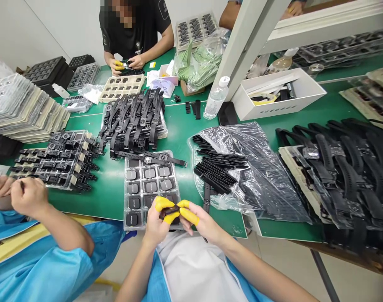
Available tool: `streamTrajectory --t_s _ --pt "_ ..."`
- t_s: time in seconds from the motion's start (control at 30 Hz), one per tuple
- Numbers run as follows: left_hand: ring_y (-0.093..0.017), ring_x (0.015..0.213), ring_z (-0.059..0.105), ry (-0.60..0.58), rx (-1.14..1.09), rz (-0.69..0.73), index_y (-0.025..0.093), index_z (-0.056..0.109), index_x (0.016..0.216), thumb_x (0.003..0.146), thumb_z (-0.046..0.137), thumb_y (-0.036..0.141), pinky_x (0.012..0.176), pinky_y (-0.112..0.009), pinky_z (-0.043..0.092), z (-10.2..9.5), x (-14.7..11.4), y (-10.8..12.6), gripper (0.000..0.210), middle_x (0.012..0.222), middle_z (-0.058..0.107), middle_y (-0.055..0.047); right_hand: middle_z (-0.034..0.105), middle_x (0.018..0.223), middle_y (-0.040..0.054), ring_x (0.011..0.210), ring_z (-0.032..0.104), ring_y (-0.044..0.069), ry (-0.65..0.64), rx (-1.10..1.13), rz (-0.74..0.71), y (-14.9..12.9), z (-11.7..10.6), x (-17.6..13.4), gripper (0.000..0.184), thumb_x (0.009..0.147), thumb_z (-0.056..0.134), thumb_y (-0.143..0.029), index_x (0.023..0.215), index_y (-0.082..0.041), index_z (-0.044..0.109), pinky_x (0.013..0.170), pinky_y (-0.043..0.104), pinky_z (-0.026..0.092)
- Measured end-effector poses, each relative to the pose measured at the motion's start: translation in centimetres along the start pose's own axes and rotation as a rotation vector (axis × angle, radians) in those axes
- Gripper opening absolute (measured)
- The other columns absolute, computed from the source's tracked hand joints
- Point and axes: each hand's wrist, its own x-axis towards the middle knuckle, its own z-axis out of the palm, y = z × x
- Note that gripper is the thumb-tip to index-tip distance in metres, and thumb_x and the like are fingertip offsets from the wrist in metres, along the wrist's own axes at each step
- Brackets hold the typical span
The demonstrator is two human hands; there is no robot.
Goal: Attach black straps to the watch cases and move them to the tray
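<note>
Yellow finger cots cover fingertips on both of my hands. My left hand [156, 218] pinches a small dark watch piece [170, 210] between thumb and finger. At its right end, the fingers of my right hand [202, 220] close on the same piece. Fingers partly cover it, so its exact shape is hard to make out. Just beyond and below my hands lies a clear compartment tray [141, 167] with black square watch heads [134, 203] in its pockets. Two strapped watches [155, 159] lie across the tray's far edge.
Strapped watches [133, 119] are piled behind the tray. To the right are a plastic bag [257, 167] of black straps [216, 172], a bottle [216, 98], a white box [277, 109] and more watches [348, 159]. Co-workers sit at left [53, 247] and opposite [137, 29].
</note>
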Motion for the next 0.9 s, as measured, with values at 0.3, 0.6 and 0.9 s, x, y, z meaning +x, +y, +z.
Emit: streamTrajectory --t_s 0.3,0.6,0.9 --pt "-0.017 0.066 0.074 0.542 -0.482 -0.284 0.019 0.059 0.102 0.090 0.078 0.046 0.052 -0.022 0.057 -2.1 2.4 1.9 0.035 0.092 0.078 -0.006 0.042 0.055 -0.0103 0.045 0.028 0.007 -0.095 -0.108 0.192 -0.7 -0.9 -0.8 0.053 0.088 0.064 -0.072 0.084 -0.022 0.050 0.047 0.024 0.021" --pt "-0.021 0.086 0.077 -0.099 -0.116 -0.315 0.019 0.062 0.136 0.099 0.057 0.027 0.069 -0.033 0.067 -0.1 0.4 0.7 0.039 0.122 0.076 -0.014 0.053 0.064 -0.0074 0.044 0.035 0.007 0.110 -0.094 0.063 0.2 -0.7 -1.2 0.052 0.086 0.069 -0.071 0.093 -0.022 0.052 0.045 0.024 0.024" --pt "-0.025 0.126 0.063 -0.422 0.268 0.054 0.025 0.055 0.147 0.086 0.042 0.000 0.108 -0.044 0.056 -0.3 0.0 1.1 0.067 0.135 0.063 -0.012 0.054 0.053 -0.0064 0.043 0.032 0.008 -0.028 -0.052 0.178 0.2 -0.4 -1.7 0.041 0.088 0.069 -0.059 0.089 -0.020 0.057 0.044 0.024 0.021"
